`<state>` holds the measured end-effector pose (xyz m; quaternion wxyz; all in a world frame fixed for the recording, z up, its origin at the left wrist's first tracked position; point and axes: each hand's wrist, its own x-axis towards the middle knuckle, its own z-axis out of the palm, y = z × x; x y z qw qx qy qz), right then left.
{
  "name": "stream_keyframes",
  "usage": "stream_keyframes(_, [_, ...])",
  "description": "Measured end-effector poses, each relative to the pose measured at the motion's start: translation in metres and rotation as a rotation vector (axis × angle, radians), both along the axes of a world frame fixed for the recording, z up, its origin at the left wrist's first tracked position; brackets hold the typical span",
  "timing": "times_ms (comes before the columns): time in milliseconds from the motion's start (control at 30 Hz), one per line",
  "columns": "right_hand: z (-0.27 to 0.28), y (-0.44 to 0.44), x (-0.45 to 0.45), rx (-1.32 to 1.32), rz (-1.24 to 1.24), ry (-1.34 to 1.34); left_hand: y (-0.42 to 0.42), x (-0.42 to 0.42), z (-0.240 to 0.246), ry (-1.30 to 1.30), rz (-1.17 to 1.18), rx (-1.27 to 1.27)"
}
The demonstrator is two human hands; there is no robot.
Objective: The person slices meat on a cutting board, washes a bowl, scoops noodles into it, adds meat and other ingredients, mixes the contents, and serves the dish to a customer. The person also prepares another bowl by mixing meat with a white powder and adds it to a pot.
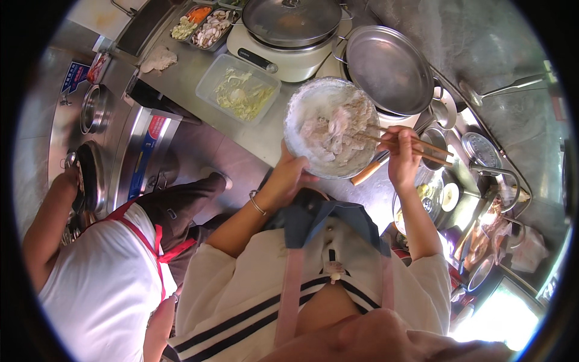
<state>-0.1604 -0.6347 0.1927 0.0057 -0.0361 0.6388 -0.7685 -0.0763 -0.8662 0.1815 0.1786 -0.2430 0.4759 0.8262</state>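
Note:
My left hand (291,167) grips the near left rim of a round mixing bowl (295,135) whose inner wall is coated in white powder. Inside lie pale, flour-dusted strips of food (337,126), perhaps meat. Between the fingers of my right hand (402,151) is a pair of wooden chopsticks (429,151), their tips down in the strips at the bowl's right side. Just below the bowl's right edge, a wooden handle (367,172) lies on the steel counter (258,140). A clear plastic tub (206,86) with shredded pale-green vegetable sits left of the bowl.
Behind the bowl stand a lidded pan (291,22) on a white electric cooker (289,63) and a wide steel pan (389,68). Tubs of sliced mushrooms (211,29) and chopped vegetables (190,22) are at the back left. A co-worker (108,271) in a red-strapped apron stands close on my left.

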Motion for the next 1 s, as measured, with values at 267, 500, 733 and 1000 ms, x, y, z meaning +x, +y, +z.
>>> stream_keyframes(267, [0.015,0.044,-0.071,-0.364,-0.252,-0.123,-0.005,-0.005,-0.005,-0.032,0.021,-0.011])
stream_keyframes(500, [0.027,0.041,-0.103,0.791,-0.019,0.529,-0.003,-0.020,0.011,0.104,-0.056,-0.100])
stream_keyframes(733, [0.069,0.025,-0.074,0.986,0.028,0.873,0.020,-0.065,0.034,0.274,-0.088,-0.147])
stream_keyframes(1000, [0.102,0.046,-0.045,0.950,-0.074,0.783,0.025,-0.075,0.032,0.168,-0.095,-0.071])
